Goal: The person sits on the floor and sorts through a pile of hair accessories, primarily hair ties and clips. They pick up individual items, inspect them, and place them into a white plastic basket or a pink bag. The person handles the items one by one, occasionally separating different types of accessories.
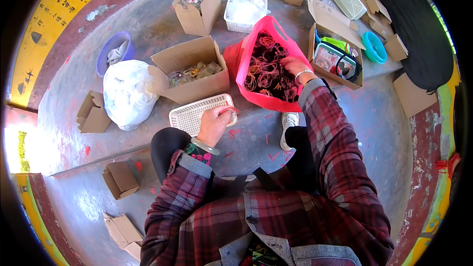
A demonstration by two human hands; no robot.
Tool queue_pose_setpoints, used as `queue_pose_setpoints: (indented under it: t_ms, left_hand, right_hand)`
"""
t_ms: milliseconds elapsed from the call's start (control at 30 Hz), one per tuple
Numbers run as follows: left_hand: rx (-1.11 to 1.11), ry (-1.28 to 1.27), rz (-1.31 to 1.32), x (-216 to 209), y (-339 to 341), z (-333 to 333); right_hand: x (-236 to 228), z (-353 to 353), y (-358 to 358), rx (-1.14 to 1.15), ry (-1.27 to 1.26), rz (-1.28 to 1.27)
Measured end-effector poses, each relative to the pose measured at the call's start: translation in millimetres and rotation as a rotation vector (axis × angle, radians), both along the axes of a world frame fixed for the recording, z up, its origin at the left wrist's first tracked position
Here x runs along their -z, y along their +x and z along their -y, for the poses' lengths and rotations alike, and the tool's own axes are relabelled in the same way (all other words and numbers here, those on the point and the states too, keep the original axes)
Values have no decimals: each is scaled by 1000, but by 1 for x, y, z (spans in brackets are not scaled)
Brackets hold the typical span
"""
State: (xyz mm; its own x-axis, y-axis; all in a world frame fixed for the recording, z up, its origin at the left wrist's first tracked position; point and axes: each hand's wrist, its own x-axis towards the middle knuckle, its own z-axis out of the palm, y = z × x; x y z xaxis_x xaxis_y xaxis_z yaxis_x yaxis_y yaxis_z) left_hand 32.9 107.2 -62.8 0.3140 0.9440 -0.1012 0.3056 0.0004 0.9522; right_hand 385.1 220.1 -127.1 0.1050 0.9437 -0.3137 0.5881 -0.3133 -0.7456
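My left hand (pixel 214 127) is closed, with a thin red strip (pixel 228 109) pinched at its fingertips. It hovers over the right end of a white perforated plastic basket (pixel 183 118). A pink plastic bag (pixel 270 101) stands open in front of me, filled with dark and pinkish coiled cord bundles (pixel 263 66). Over the bag's right side, my right hand (pixel 295 68) reaches in among the bundles. Its fingers are bent together and touch the coils; what they pinch, if anything, is hidden. Each wrist wears a bangle.
Left of the bag, an open cardboard box (pixel 197 87) contains small plastic-wrapped pieces. A stuffed white bag (pixel 129 96) and a purple basin (pixel 120 44) stand farther left. To the right are a full cardboard box (pixel 352 84) and a turquoise basin (pixel 374 48). Red scraps (pixel 234 133) litter the floor.
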Motion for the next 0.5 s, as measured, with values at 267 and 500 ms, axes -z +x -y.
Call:
queue_pose_setpoints:
  t_ms: [267,500]
  left_hand:
    - [15,-3,-20,0,1,-1]
    - [2,-1,-6,6,-2,-1]
  right_hand:
    - [-10,1,-67,-363,204,-36]
    - [31,-8,-32,-283,39,585]
